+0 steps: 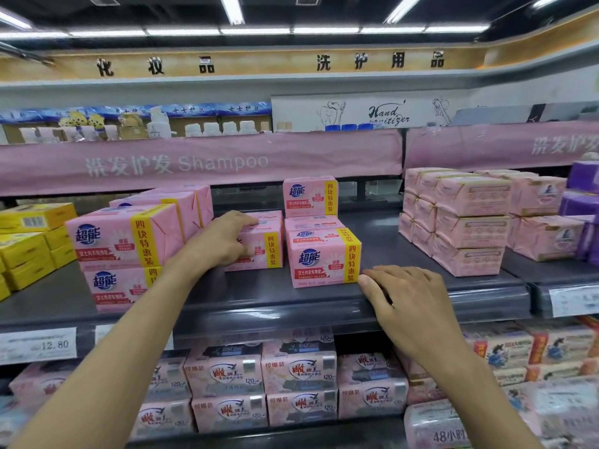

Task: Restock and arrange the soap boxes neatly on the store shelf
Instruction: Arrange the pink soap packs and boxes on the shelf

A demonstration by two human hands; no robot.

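Observation:
Pink soap boxes with yellow bands stand on the grey middle shelf (291, 303). My left hand (220, 241) grips the left end of a middle soap box (262, 244), fingers over its top. A front soap box (324, 260) stands to its right near the shelf edge, with more boxes behind it and one upright box (310, 196) on top at the back. My right hand (405, 299) rests on the shelf lip, fingertips touching the front box's lower right corner. A two-high stack of the same boxes (123, 254) stands at the left.
Yellow boxes (29, 241) fill the far left of the shelf. Paler pink packs (466, 222) are stacked at the right, with purple packs (583, 189) beyond. The shelf below holds rows of other pink soap packs (259, 384). A pink Shampoo banner (194, 163) hangs above.

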